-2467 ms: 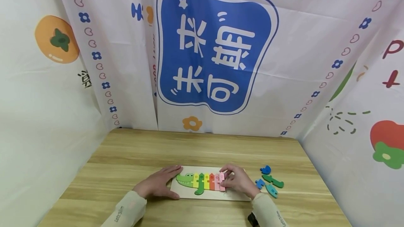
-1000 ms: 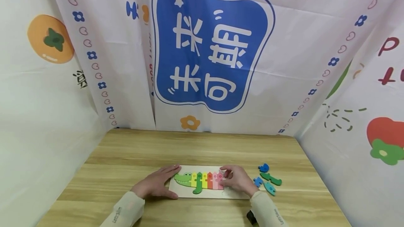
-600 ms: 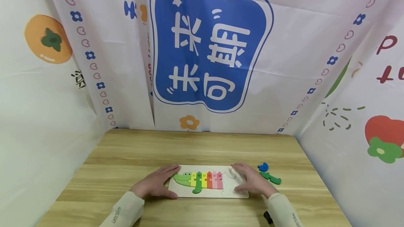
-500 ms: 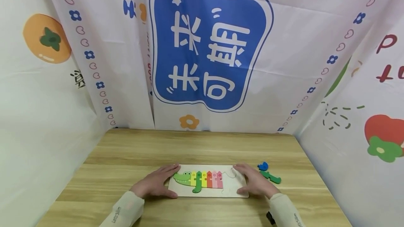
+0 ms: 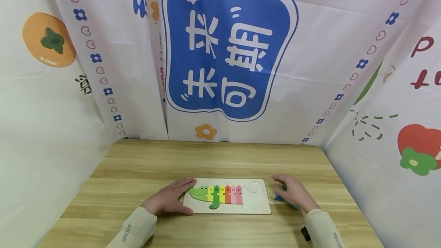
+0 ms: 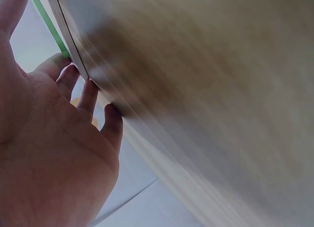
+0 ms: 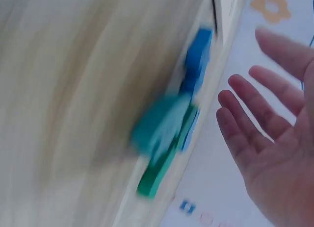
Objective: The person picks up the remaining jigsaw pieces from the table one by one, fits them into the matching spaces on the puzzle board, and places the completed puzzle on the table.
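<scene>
A pale wooden puzzle board (image 5: 255, 206) lies on the table with a crocodile's head (image 5: 199, 194) and a row of numbered body strips (image 5: 228, 195) fitted in it. The right part shows bare outlines. My left hand (image 5: 169, 198) holds the board's left end, fingers at the far corner and thumb at the near one. My right hand (image 5: 293, 192), fingers loosely spread, hovers over the loose pieces and hides most of them. In the right wrist view a blue piece (image 7: 198, 58), a blurred teal piece (image 7: 159, 125) and a green piece (image 7: 153, 180) lie beside that hand.
The wooden table (image 5: 213, 160) is bounded by printed white cloth (image 5: 351, 49) behind and at both sides. A small black object (image 5: 305, 234) shows beside the right sleeve (image 5: 322, 225).
My right hand sets a pink strip against the row, touches the board's right end, then moves right over the loose pieces. The left hand stays at the board.
</scene>
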`<act>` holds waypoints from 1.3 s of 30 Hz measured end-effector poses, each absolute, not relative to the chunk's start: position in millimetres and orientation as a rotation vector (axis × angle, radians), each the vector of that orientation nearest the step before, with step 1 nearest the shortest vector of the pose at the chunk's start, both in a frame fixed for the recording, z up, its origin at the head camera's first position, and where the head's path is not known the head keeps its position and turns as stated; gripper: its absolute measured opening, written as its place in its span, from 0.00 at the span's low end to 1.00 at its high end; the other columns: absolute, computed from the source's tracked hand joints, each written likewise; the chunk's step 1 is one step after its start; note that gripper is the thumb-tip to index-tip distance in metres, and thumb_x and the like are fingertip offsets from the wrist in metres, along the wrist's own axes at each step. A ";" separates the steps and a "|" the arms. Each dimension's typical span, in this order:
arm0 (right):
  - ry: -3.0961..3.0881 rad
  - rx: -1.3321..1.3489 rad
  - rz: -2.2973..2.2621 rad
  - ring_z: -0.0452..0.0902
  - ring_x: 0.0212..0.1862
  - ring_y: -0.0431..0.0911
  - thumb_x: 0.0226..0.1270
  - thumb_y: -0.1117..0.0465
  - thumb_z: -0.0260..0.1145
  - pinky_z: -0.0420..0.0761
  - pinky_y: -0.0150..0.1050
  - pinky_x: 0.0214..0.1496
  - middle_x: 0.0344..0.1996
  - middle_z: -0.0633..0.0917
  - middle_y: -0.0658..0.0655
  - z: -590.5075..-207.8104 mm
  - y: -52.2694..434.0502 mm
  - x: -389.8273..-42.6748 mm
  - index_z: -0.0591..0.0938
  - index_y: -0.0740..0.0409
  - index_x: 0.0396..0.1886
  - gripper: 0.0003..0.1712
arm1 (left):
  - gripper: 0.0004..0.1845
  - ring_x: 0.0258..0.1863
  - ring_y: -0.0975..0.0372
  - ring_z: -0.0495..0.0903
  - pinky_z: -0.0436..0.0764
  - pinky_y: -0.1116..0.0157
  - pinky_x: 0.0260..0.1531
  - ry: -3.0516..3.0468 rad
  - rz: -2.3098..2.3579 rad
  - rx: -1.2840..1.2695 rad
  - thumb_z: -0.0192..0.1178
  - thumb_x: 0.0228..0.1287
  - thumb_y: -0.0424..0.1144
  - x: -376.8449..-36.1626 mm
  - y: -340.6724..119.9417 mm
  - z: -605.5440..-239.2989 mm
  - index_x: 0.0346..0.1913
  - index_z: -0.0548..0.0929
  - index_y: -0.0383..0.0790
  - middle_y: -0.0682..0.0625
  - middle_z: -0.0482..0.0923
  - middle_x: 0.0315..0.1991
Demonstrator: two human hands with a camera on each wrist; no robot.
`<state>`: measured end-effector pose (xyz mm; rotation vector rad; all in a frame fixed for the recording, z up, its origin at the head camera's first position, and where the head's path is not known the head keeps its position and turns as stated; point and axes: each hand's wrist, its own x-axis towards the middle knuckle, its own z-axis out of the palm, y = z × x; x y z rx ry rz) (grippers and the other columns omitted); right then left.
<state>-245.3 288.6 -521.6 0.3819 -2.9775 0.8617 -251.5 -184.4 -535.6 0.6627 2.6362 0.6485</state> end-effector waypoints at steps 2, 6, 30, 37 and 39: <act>-2.964 0.289 0.837 0.84 0.48 0.51 0.65 0.62 0.76 0.85 0.53 0.52 0.50 0.88 0.57 -519.8 302.4 -245.5 0.85 0.60 0.58 0.22 | 0.59 0.81 0.41 0.55 0.60 0.34 0.74 2.639 0.645 0.664 0.72 0.53 0.71 -251.9 -185.0 -536.8 0.82 0.59 0.49 0.48 0.54 0.84; -2.995 0.171 0.772 0.82 0.40 0.45 0.61 0.66 0.77 0.85 0.47 0.43 0.41 0.88 0.55 -519.6 324.3 -243.2 0.88 0.61 0.49 0.16 | 0.58 0.81 0.41 0.55 0.60 0.33 0.74 2.645 0.654 0.678 0.72 0.53 0.70 -251.4 -185.0 -536.8 0.82 0.60 0.49 0.48 0.55 0.83; -3.084 0.159 0.670 0.84 0.40 0.46 0.57 0.70 0.78 0.86 0.51 0.45 0.38 0.88 0.52 -521.0 335.5 -242.0 0.86 0.61 0.53 0.22 | 0.58 0.80 0.41 0.56 0.61 0.34 0.73 2.650 0.668 0.655 0.73 0.52 0.69 -248.2 -183.4 -533.2 0.82 0.61 0.49 0.48 0.56 0.83; -3.008 0.100 1.053 0.83 0.46 0.50 0.75 0.72 0.60 0.88 0.43 0.42 0.49 0.84 0.64 -513.9 328.2 -239.4 0.72 0.71 0.70 0.25 | 0.58 0.81 0.41 0.55 0.60 0.33 0.73 2.644 0.680 0.661 0.74 0.53 0.67 -248.1 -183.6 -533.1 0.82 0.60 0.47 0.48 0.55 0.83; -2.946 0.039 1.252 0.84 0.47 0.54 0.77 0.73 0.57 0.89 0.42 0.41 0.50 0.82 0.68 -512.7 326.3 -238.7 0.71 0.73 0.70 0.24 | 0.58 0.81 0.41 0.55 0.60 0.33 0.73 2.655 0.679 0.664 0.74 0.52 0.68 -248.6 -184.1 -535.4 0.82 0.61 0.47 0.48 0.55 0.83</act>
